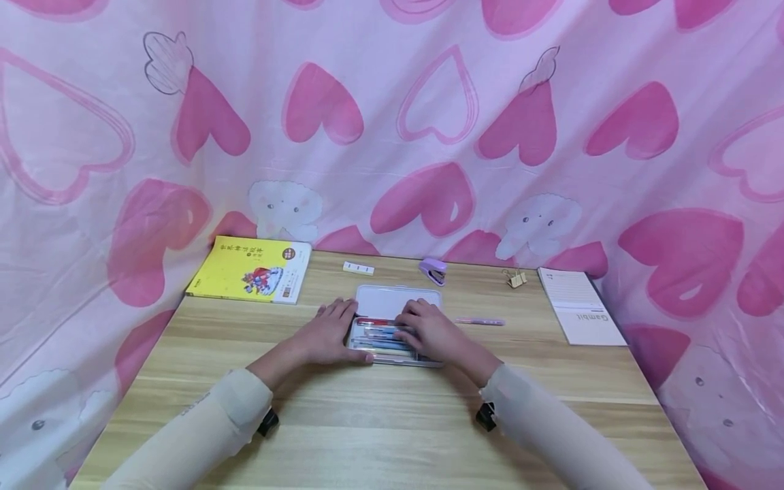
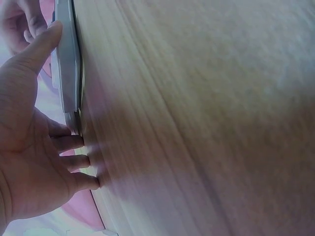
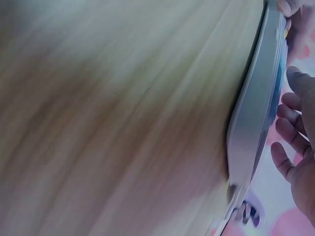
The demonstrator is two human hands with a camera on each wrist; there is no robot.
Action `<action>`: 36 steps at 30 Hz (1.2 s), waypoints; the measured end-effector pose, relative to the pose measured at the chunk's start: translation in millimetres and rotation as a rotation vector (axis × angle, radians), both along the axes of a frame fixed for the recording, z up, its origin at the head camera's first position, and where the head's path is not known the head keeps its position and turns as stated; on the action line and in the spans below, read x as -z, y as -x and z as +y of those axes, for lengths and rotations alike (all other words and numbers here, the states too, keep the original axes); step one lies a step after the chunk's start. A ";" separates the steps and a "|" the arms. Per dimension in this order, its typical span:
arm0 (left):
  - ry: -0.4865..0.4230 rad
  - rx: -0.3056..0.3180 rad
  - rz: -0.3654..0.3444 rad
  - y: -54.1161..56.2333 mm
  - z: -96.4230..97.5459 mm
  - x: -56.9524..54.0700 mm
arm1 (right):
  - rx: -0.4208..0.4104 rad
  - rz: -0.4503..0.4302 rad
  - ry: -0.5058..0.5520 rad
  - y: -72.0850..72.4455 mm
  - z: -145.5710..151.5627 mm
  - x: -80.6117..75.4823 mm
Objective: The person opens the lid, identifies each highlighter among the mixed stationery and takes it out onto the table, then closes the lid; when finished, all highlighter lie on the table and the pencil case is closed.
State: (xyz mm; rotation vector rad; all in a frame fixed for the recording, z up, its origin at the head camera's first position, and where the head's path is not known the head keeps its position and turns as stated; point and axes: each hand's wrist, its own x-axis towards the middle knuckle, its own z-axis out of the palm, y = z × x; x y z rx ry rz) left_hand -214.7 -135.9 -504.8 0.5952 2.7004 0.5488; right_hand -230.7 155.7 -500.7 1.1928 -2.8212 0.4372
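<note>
A clear-walled pencil case (image 1: 399, 301) lies with its lid tipped back on the table, several pens (image 1: 386, 345) in its tray. My left hand (image 1: 327, 333) grips the case's left end, the thumb (image 2: 51, 37) on the front edge and the fingers spread around the side, their tips at the tabletop. Over the tray's right half is my right hand (image 1: 429, 330), its fingers (image 3: 290, 130) loosely bent just above the pens. Nothing shows between them in the right wrist view. A pink pen (image 1: 480, 321) lies on the wood to the right of the case.
At the back left lies a yellow book (image 1: 245, 269). Behind the case are a small white strip (image 1: 358, 269) and a purple stapler (image 1: 433, 270). A gold binder clip (image 1: 515, 278) and a white notepad (image 1: 582, 306) lie to the right. A pink heart-patterned curtain (image 1: 380, 156) borders the table.
</note>
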 end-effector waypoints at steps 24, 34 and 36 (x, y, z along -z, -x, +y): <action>0.017 0.000 0.009 -0.7 1.3 1.4 | 0.033 -0.046 -0.034 2.1 -25.0 7.8; 0.015 0.005 0.003 0.5 1.0 0.5 | 0.032 -0.068 -0.029 3.2 -28.6 6.3; 0.012 0.003 0.001 0.6 1.1 -0.2 | 0.031 -0.057 -0.022 3.0 -29.0 5.1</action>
